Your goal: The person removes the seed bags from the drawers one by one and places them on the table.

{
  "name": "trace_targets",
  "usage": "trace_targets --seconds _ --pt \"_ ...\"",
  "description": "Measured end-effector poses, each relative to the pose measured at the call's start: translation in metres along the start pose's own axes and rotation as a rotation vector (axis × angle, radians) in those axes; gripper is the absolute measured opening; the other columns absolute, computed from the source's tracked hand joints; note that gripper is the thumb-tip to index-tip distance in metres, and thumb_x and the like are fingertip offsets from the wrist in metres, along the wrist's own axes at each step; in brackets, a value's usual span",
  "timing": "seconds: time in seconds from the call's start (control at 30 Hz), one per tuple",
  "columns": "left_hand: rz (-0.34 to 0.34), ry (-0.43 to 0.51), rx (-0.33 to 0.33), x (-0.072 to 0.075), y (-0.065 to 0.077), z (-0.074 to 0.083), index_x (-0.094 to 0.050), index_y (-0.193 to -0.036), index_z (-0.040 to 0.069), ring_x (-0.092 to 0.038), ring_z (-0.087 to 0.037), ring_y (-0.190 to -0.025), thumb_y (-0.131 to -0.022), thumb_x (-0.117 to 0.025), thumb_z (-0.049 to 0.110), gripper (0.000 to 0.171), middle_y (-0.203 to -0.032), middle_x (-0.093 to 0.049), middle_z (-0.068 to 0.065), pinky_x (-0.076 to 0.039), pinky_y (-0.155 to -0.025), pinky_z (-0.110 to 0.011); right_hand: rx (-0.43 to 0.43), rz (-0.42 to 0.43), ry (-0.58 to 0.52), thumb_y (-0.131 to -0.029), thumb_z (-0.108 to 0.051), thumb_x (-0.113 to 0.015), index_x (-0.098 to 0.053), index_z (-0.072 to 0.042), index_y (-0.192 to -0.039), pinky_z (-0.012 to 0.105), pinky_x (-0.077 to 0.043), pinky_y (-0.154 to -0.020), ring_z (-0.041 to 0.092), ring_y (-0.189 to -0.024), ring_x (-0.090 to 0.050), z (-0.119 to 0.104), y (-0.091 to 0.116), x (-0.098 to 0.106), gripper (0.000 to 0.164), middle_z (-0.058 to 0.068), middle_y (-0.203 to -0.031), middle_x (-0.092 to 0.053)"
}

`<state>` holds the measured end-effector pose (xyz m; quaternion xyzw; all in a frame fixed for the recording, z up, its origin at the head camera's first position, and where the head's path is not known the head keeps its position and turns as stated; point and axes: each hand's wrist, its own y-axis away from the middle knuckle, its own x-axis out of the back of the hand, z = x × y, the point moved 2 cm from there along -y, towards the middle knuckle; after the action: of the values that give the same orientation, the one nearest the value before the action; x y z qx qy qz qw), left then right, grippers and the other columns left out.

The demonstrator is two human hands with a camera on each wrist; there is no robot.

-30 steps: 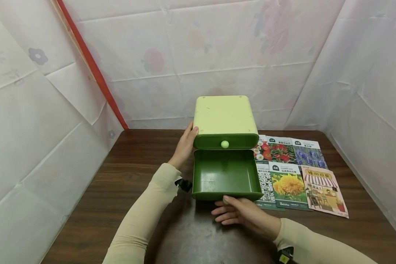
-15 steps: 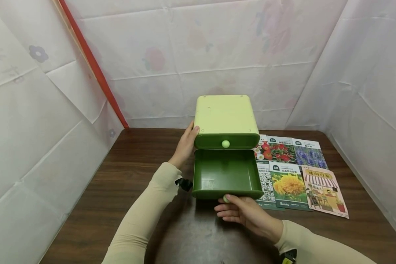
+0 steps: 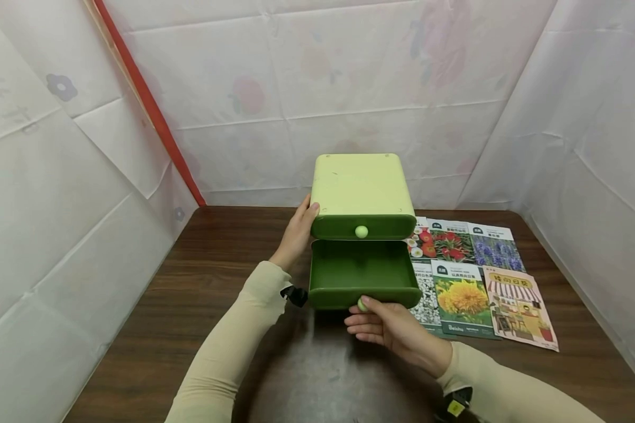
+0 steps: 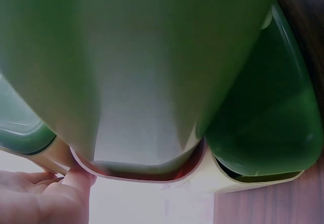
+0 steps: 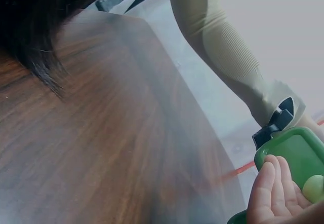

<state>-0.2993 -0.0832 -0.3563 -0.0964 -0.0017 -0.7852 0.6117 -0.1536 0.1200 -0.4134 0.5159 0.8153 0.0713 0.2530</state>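
A small cabinet with a pale yellow-green shell stands near the back of the table. Its upper drawer front is dark green with a round light knob. Below that, a green drawer is pulled partway out, and nothing lies in the part of its inside that shows. My left hand holds the cabinet's left side, thumb at the top front corner. My right hand pinches the pulled drawer's knob, thumb over it, other fingers stretched out below. A lower drawer shows in the left wrist view.
Several flower seed packets lie in two rows right of the cabinet, some partly hidden behind it. One is a pink packet with a striped awning picture. The dark wooden table is enclosed by white cloth walls.
The pulled drawer has slid back toward the cabinet, its front edge higher in the head view. My right hand moved in with the knob. My left hand and the cabinet stay in place.
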Motion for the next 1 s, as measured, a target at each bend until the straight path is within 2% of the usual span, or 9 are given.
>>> trace_targets --seconds 0.13,0.37,0.53,0.7,0.77,0.93,1.0 --pt "0.003 0.001 0.009 0.000 -0.001 0.000 -0.010 -0.146 0.037 -0.026 -0.016 -0.135 -0.088 -0.036 0.066 0.070 -0.151 -0.012 0.013 -0.031 -0.105 -0.047 0.009 0.015 0.001 -0.090 -0.044 -0.054 -0.047 0.011 -0.125 0.036 -0.050 -0.086 0.021 -0.094 -0.066 -0.002 -0.004 0.001 0.066 0.011 -0.101 -0.069" --pt "0.015 -0.008 -0.013 -0.001 0.000 -0.001 -0.011 -0.147 0.033 -0.023 -0.015 -0.136 -0.089 -0.036 0.065 0.071 -0.151 -0.013 0.011 -0.027 -0.107 -0.047 0.019 0.028 0.007 -0.090 -0.045 -0.054 -0.048 0.009 -0.125 0.038 -0.049 -0.089 0.021 -0.095 -0.065 -0.009 -0.015 0.005 0.064 0.009 -0.101 -0.068" --pt "0.008 0.011 -0.007 -0.001 0.000 0.000 -0.010 -0.148 0.032 -0.030 -0.017 -0.133 -0.089 -0.036 0.065 0.072 -0.151 -0.014 0.010 -0.033 -0.103 -0.046 0.028 0.045 -0.001 -0.090 -0.045 -0.055 -0.047 0.010 -0.126 0.036 -0.049 -0.089 0.020 -0.096 -0.065 -0.014 -0.025 0.008 0.067 0.010 -0.103 -0.068" --pt "0.004 0.026 0.020 -0.001 0.001 0.002 -0.011 -0.146 0.036 -0.043 -0.018 -0.124 -0.088 -0.037 0.066 0.071 -0.151 -0.017 0.008 -0.041 -0.096 -0.044 0.048 0.045 0.008 -0.089 -0.047 -0.055 -0.045 0.010 -0.128 0.038 -0.047 -0.091 0.021 -0.099 -0.064 -0.020 -0.034 0.011 0.071 0.014 -0.110 -0.065" --pt "-0.002 0.035 0.037 -0.002 0.005 0.010 -0.010 -0.147 0.034 -0.045 -0.020 -0.122 -0.091 -0.036 0.061 0.068 -0.151 -0.016 0.006 -0.042 -0.095 -0.043 0.055 0.054 0.013 -0.088 -0.049 -0.056 -0.045 0.010 -0.129 0.038 -0.047 -0.092 0.023 -0.101 -0.063 -0.023 -0.039 0.012 0.072 0.015 -0.112 -0.064" --pt "0.002 0.029 0.007 -0.001 0.003 0.010 -0.012 -0.147 0.032 -0.041 -0.018 -0.126 -0.092 -0.036 0.059 0.066 -0.151 -0.018 0.006 -0.039 -0.099 -0.043 0.065 0.079 0.018 -0.088 -0.048 -0.056 -0.050 0.006 -0.126 0.038 -0.046 -0.093 0.023 -0.103 -0.063 -0.030 -0.050 0.016 0.066 0.016 -0.114 -0.063" --pt "0.012 0.027 -0.021 0.000 -0.002 0.003 -0.014 -0.146 0.034 -0.040 -0.016 -0.126 -0.090 -0.037 0.063 0.068 -0.150 -0.020 0.008 -0.038 -0.100 -0.043 0.069 0.085 0.015 -0.089 -0.046 -0.056 -0.052 0.005 -0.124 0.040 -0.044 -0.095 0.022 -0.101 -0.063 -0.033 -0.055 0.018 0.062 0.016 -0.114 -0.064"
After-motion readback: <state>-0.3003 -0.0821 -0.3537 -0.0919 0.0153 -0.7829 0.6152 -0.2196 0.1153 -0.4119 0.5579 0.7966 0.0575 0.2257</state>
